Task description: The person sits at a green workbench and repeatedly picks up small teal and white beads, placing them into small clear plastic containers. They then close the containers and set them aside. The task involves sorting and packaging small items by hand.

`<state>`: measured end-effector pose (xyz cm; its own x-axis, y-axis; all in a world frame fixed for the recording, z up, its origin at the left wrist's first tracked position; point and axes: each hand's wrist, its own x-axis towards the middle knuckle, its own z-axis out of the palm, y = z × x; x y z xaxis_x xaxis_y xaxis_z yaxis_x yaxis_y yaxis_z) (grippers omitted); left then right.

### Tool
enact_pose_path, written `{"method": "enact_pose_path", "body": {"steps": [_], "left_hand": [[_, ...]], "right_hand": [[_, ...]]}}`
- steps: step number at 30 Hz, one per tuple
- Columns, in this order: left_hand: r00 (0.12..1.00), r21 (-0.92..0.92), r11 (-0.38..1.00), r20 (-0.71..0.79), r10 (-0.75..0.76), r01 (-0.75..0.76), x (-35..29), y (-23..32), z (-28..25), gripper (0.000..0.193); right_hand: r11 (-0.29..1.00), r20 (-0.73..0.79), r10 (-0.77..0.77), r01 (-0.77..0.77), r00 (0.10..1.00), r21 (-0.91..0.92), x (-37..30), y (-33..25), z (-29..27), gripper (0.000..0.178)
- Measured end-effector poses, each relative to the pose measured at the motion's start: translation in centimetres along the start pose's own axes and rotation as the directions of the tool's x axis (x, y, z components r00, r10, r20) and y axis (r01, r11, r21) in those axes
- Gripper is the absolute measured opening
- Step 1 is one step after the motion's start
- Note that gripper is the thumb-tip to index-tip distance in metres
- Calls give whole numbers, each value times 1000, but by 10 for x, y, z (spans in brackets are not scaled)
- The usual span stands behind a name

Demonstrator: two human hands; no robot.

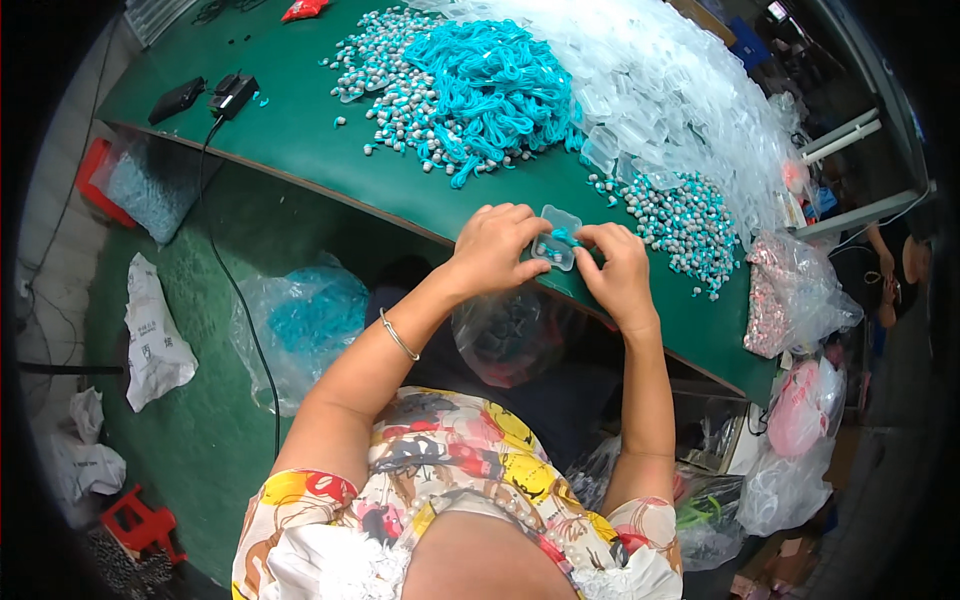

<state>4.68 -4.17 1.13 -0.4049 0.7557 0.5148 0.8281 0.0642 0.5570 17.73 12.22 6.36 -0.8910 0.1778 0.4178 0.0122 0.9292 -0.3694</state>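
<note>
- The small clear box (560, 258) is held above the near edge of the green counter (300, 140), between both hands, with its upper leaf (559, 216) standing open.
- The left grip (497, 245) is closed on the left side of the box, forefinger high and thumb low; by this side the box should be carried firmly, but without squeezing the thin plastic.
- The right grip (620, 270) is also closed on the box, at its right side; whether the teal piece (563, 237) inside is pinched too cannot be told.
- It seems that the contents are being arranged in the box. The teal piece should be pressed down gently with one fingertip, so that nothing is left across the rim.
- Before any pressure is put on the upper leaf, the fold and the edges should be checked, because soft material could easily be trapped there.
- The box is better held level and over the counter, since the clear bag (515, 335) lies below and small pieces could drop towards it.
- Room for the elbows is given, as the teal cord pile (500, 80), the clear box heap (670, 90) and the small grey-and-teal pieces (690, 235) lie farther off.
</note>
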Motion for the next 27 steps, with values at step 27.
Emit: {"method": "enact_pose_path", "body": {"steps": [27], "left_hand": [[993,-148,982,48,-110,116,3,7,-9,56]], "right_hand": [[972,-71,-6,23,997,233,2,24,14,20]]}}
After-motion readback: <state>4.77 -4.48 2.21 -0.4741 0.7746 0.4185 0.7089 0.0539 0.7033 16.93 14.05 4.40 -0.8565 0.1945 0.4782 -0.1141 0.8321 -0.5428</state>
